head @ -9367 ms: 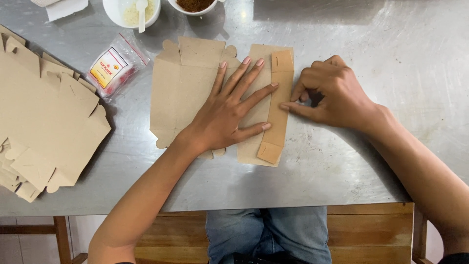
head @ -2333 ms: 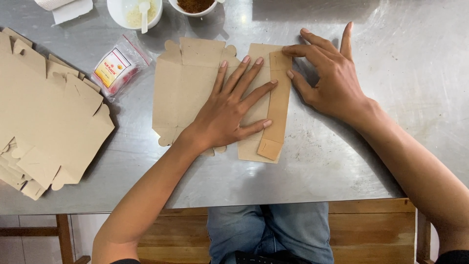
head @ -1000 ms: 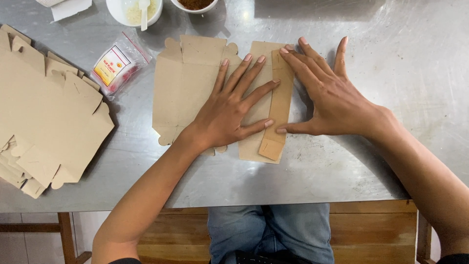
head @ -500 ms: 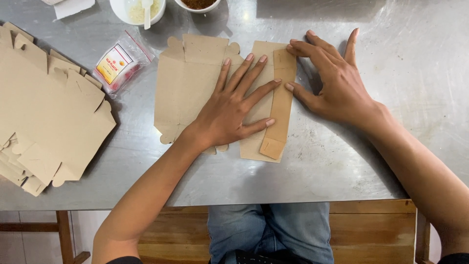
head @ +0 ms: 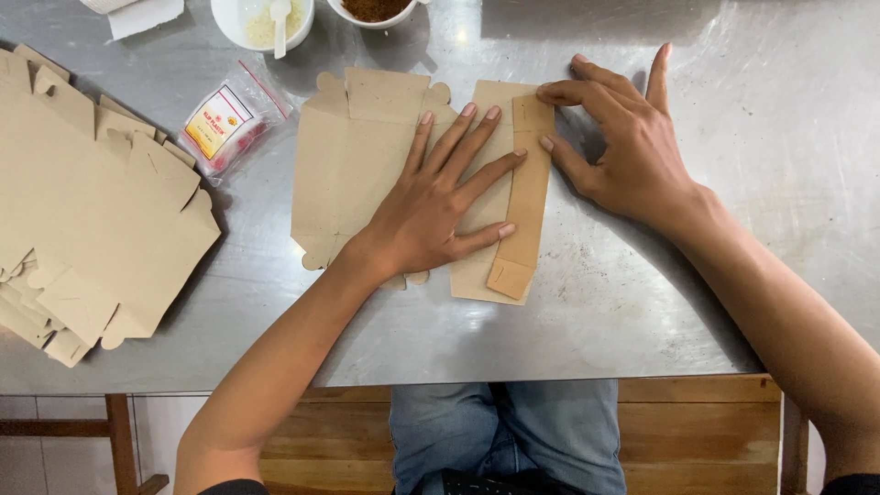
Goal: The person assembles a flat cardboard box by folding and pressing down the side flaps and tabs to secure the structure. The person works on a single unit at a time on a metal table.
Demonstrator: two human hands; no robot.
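A flat brown cardboard box blank [head: 353, 165] lies on the steel table [head: 642, 312]. Its right side flap [head: 527, 197] is folded over. My left hand [head: 431, 206] rests flat on the middle of the blank with fingers spread, pressing it down. My right hand [head: 623, 147] sits at the blank's upper right; its fingertips touch the top end of the folded flap and the thumb presses the flap's right edge. Neither hand grips anything.
A stack of several flat cardboard blanks [head: 92, 202] lies at the left edge. A small clear plastic packet [head: 229, 124] lies beside it. Two bowls stand at the far edge, a white one with a spoon [head: 261, 18] and one with brown contents [head: 376, 9].
My right hand has slid along the folded flap, from flat over its middle a second ago up to its top end. My left hand has stayed pressed on the blank.
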